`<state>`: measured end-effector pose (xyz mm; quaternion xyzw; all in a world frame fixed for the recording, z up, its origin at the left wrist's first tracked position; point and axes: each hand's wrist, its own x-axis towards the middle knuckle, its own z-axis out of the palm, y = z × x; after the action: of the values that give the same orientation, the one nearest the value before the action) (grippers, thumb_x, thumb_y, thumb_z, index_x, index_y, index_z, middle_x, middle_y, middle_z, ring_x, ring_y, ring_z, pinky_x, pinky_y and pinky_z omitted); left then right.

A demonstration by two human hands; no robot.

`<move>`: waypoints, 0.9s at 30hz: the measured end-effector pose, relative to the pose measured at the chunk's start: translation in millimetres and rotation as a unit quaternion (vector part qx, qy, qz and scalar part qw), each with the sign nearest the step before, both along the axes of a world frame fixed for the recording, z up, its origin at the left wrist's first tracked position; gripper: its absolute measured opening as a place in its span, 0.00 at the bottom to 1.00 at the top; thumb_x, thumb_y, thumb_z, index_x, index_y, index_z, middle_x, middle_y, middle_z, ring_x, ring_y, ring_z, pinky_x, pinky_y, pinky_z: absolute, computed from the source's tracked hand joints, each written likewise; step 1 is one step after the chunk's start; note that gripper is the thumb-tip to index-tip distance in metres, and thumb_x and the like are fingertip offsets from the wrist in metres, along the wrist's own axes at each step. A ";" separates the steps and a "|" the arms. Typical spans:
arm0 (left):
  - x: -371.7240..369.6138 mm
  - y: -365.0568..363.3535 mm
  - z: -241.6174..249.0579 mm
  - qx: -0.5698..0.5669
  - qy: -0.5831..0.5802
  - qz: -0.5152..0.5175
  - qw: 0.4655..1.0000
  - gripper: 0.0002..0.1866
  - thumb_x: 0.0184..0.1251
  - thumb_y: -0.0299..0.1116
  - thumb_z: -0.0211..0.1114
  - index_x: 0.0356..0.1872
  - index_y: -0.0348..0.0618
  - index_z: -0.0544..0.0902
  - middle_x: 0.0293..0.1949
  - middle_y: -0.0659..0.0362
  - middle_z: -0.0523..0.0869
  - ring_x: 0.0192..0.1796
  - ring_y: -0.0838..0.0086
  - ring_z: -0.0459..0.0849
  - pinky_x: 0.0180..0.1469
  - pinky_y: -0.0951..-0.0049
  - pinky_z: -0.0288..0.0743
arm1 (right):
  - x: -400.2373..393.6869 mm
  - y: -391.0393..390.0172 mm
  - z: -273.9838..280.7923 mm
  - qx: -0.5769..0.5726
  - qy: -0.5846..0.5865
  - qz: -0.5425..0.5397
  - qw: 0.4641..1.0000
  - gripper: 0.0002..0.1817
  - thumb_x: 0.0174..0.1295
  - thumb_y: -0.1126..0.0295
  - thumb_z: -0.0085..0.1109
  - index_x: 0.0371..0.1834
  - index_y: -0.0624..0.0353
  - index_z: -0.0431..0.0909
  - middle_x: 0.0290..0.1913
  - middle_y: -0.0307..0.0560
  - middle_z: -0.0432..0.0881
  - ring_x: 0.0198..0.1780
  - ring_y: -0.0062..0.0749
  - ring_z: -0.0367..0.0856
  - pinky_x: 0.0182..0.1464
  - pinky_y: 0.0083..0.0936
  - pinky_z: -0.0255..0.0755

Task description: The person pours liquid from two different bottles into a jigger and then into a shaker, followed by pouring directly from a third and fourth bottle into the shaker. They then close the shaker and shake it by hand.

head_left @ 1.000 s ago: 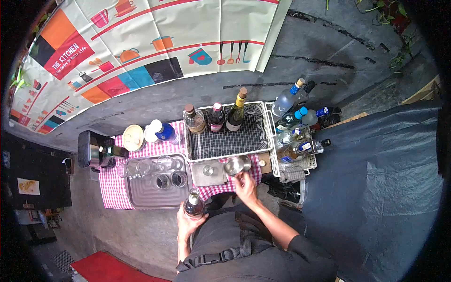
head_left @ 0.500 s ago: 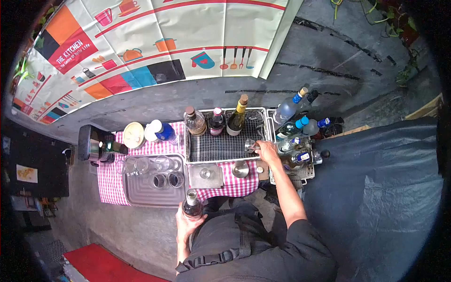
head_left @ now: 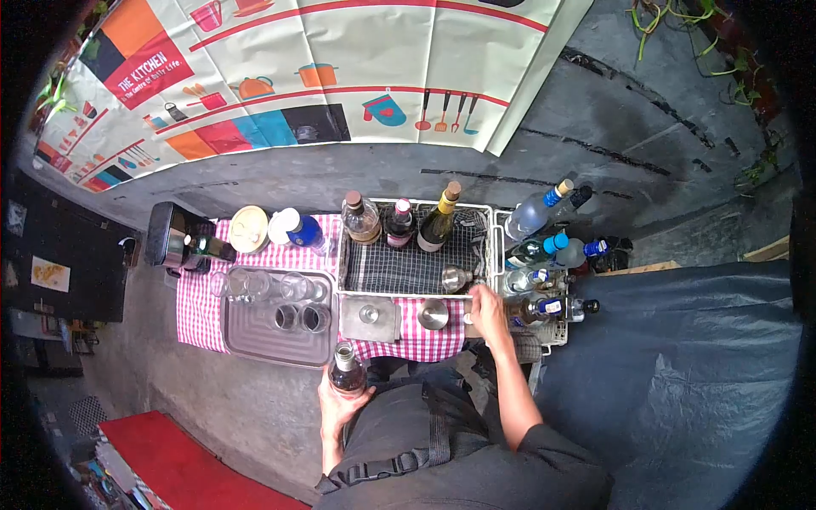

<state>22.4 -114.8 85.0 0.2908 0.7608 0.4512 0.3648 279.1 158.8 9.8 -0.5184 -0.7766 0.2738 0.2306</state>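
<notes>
My left hand (head_left: 340, 403) is wrapped round an open dark glass bottle (head_left: 346, 372) held upright in front of my body. My right hand (head_left: 488, 314) has its fingers drawn together beside a small round cap (head_left: 468, 319) at the table's right end; whether it grips anything is hidden. Left of that hand, a steel bowl (head_left: 433, 314) stands on the checked cloth (head_left: 411, 343). A small glass (head_left: 369, 314) sits on a grey mat (head_left: 388, 326). Inside the wire basket (head_left: 399, 295), a metal cup (head_left: 456, 278) lies near the right front corner.
Three bottles (head_left: 437, 225) stand at the basket's back. More bottles (head_left: 529, 252) crowd a rack on the right. A grey tray (head_left: 263, 347) on the left holds several glasses (head_left: 315, 319). Behind it are a white tub (head_left: 249, 229) and a blue-and-white container (head_left: 303, 229).
My right hand has let go of the metal cup inside the basket and moved back towards me, beside the small cap. My left hand still holds the bottle. The view has shifted slightly.
</notes>
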 end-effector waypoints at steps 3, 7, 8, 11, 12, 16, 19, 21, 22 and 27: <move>1.5 1.6 2.4 -0.005 -0.003 0.002 1.000 0.43 0.35 0.31 0.88 0.58 0.37 0.76 0.48 0.51 0.88 0.50 0.66 0.87 0.57 0.62 0.80 | 6.2 -43.2 -14.1 -0.174 -0.006 0.009 0.985 0.19 0.58 0.77 0.69 0.52 0.62 0.77 0.44 0.53 0.86 0.41 0.35 0.89 0.42 0.32 0.82; 0.2 2.2 -2.6 -0.001 0.015 -0.010 1.000 0.41 0.35 0.33 0.88 0.55 0.37 0.77 0.48 0.50 0.88 0.50 0.64 0.88 0.57 0.61 0.81 | -14.7 -62.3 -34.5 -0.313 0.100 0.036 0.944 0.54 0.54 0.72 0.78 0.82 0.57 0.52 0.67 0.62 0.75 0.46 0.36 0.90 0.44 0.31 0.85; -0.5 3.7 -1.3 0.000 0.016 -0.011 1.000 0.41 0.35 0.33 0.88 0.55 0.37 0.77 0.48 0.50 0.88 0.50 0.64 0.88 0.57 0.61 0.81 | -21.1 -61.7 -35.4 -0.311 0.125 0.042 0.941 0.52 0.53 0.71 0.78 0.80 0.58 0.56 0.70 0.63 0.72 0.54 0.43 0.87 0.53 0.37 0.83; -2.8 6.8 5.0 0.000 0.029 -0.026 0.999 0.40 0.35 0.34 0.88 0.54 0.36 0.77 0.47 0.50 0.88 0.49 0.65 0.88 0.56 0.61 0.81 | -34.6 -64.4 -63.2 -0.136 0.077 0.056 0.986 0.50 0.52 0.68 0.79 0.77 0.58 0.59 0.69 0.63 0.72 0.64 0.52 0.80 0.65 0.44 0.76; -4.5 6.1 3.5 0.007 0.038 -0.029 0.999 0.40 0.35 0.33 0.88 0.54 0.36 0.77 0.46 0.51 0.88 0.48 0.65 0.88 0.55 0.62 0.81 | -38.2 -62.8 -65.2 -0.153 0.084 0.056 0.983 0.49 0.51 0.67 0.80 0.76 0.59 0.60 0.69 0.63 0.73 0.67 0.55 0.76 0.68 0.45 0.71; -9.8 2.2 6.7 0.029 0.036 -0.028 0.999 0.39 0.35 0.32 0.88 0.53 0.36 0.77 0.44 0.52 0.88 0.46 0.67 0.87 0.55 0.63 0.81 | -42.3 -71.2 -70.0 -0.191 0.109 0.028 0.975 0.49 0.50 0.64 0.80 0.74 0.61 0.62 0.67 0.64 0.74 0.68 0.58 0.74 0.70 0.46 0.69; -15.5 -2.9 11.6 0.019 0.024 -0.022 0.999 0.39 0.35 0.32 0.88 0.54 0.36 0.77 0.45 0.52 0.88 0.46 0.68 0.87 0.55 0.63 0.81 | -31.4 -95.0 -78.8 -0.149 0.016 0.006 0.989 0.43 0.50 0.61 0.81 0.66 0.66 0.66 0.57 0.65 0.80 0.54 0.54 0.82 0.56 0.43 0.77; -19.9 -8.1 9.7 0.026 0.033 -0.015 0.999 0.40 0.35 0.32 0.88 0.54 0.36 0.77 0.45 0.51 0.88 0.46 0.68 0.87 0.55 0.63 0.81 | -33.5 -114.0 -72.1 -0.165 -0.067 -0.002 0.984 0.34 0.50 0.58 0.81 0.52 0.66 0.72 0.44 0.59 0.85 0.43 0.47 0.87 0.42 0.40 0.81; -22.0 -11.3 7.8 0.033 0.041 -0.012 0.999 0.40 0.35 0.32 0.88 0.55 0.36 0.77 0.45 0.51 0.88 0.47 0.67 0.87 0.55 0.63 0.81 | -41.6 -116.5 -53.7 -0.286 -0.051 0.045 0.956 0.33 0.53 0.59 0.79 0.53 0.68 0.73 0.47 0.61 0.84 0.48 0.50 0.86 0.47 0.41 0.82; -36.7 -29.7 -7.1 0.019 0.010 -0.021 1.000 0.40 0.36 0.34 0.88 0.55 0.36 0.77 0.46 0.52 0.88 0.48 0.67 0.87 0.56 0.63 0.80 | -120.1 -139.2 -69.1 -0.174 0.084 0.130 0.972 0.44 0.56 0.67 0.76 0.71 0.72 0.60 0.60 0.74 0.76 0.62 0.63 0.78 0.60 0.48 0.78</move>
<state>-14.3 -144.4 77.9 0.3178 0.7493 0.4552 0.3611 159.0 19.6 -59.3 -0.4201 -0.7554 0.4755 0.1637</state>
